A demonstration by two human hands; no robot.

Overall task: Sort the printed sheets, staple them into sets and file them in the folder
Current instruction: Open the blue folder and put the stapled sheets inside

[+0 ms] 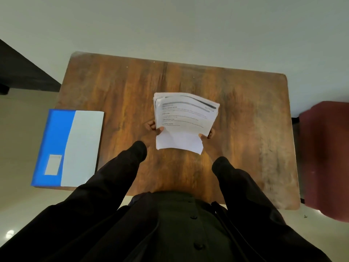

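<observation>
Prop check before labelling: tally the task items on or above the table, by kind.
Stack of printed sheets: 1, gripped by left hand and right hand
Blue-and-white folder: 1, on the wooden table
Total: 2

- Dim, warm light; bench [245,120] right of the right hand [210,133] smeared
- Print on the sheets [186,118] soft
- Glare spot on the floor [9,233], far below-left of the left hand [151,126]; edges bow
</observation>
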